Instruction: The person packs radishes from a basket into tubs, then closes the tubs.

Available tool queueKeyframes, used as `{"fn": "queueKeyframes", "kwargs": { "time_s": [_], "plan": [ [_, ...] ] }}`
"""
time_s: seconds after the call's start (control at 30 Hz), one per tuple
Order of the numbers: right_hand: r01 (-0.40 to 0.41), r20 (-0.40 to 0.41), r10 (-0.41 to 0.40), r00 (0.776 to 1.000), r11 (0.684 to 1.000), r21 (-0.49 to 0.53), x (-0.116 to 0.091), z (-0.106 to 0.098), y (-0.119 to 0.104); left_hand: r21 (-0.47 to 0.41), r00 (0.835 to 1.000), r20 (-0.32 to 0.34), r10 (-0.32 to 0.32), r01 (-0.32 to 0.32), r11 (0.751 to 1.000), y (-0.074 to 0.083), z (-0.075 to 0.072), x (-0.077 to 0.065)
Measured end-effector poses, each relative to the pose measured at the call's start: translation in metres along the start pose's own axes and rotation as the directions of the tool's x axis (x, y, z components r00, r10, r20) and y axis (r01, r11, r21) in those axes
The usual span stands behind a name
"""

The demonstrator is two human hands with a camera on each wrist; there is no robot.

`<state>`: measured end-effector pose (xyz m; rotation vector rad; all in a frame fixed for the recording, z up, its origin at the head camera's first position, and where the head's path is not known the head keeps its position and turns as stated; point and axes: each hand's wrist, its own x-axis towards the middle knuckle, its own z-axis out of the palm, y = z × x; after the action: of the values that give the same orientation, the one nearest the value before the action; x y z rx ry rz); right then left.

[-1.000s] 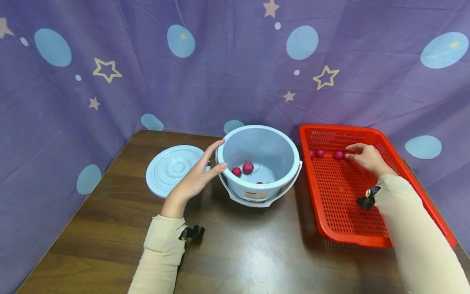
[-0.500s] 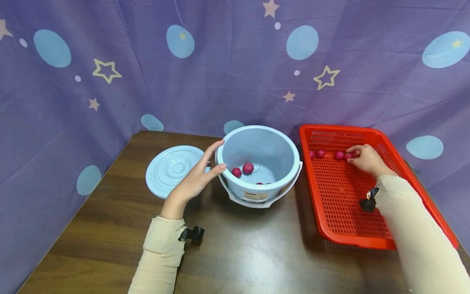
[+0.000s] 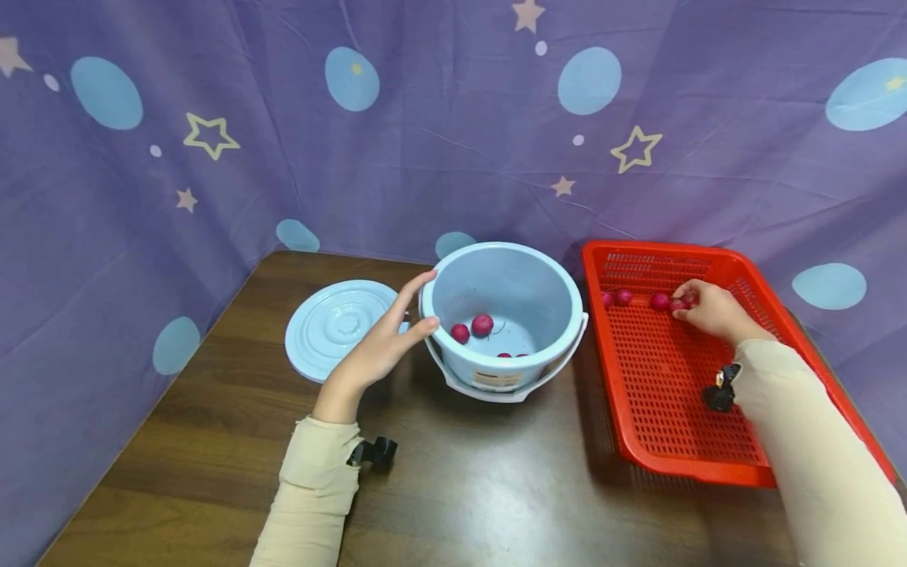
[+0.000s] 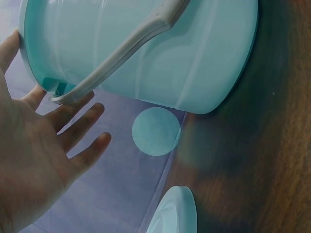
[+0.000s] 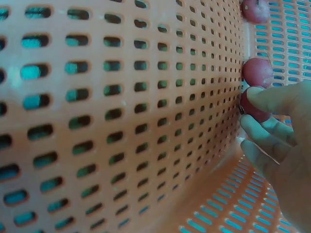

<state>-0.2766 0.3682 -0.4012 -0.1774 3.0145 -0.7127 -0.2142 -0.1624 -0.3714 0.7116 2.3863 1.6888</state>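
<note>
My left hand [image 3: 383, 342] is at the left side of a pale blue bucket [image 3: 505, 370], thumb and fingers spread at its rim. In the left wrist view its fingers are extended beside the white bucket handle [image 4: 121, 56]. Inside the bucket lie several small red radishes [image 3: 483, 324], some partly hidden by the near rim. At the far end of a red slotted basket [image 3: 627, 429], my right hand [image 3: 716, 311] pinches a radish [image 5: 255, 104] between thumb and fingers, partly covering it. Another radish [image 5: 257, 73] sits right beside it against the basket wall.
A round pale blue lid [image 3: 340, 324] lies on the brown wooden table [image 3: 453, 480], left of the bucket. More radishes [image 3: 623, 297] are in the basket's far left corner. A purple patterned cloth [image 3: 439, 142] hangs behind the table.
My right thumb and fingers have come together on a radish at the basket's far end, and more red shows beside them. The left hand stays at the bucket. The head view has shifted slightly.
</note>
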Motion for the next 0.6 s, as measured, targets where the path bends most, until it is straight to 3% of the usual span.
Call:
{"fn": "queueKeyframes", "kwargs": {
  "time_s": [0.37,0.6],
  "plan": [
    [0.019,0.054,-0.019,0.998,1.0,-0.001,-0.004,-0.019,-0.009,0.006,1.0,-0.004,0.0,0.0,1.0,0.001,0.0,0.001],
    [0.095,0.012,-0.095,0.995,0.995,-0.012,-0.014,-0.033,-0.028,0.007,1.0,-0.005,-0.002,0.002,1.0,0.001,0.0,0.001]
  ]
}}
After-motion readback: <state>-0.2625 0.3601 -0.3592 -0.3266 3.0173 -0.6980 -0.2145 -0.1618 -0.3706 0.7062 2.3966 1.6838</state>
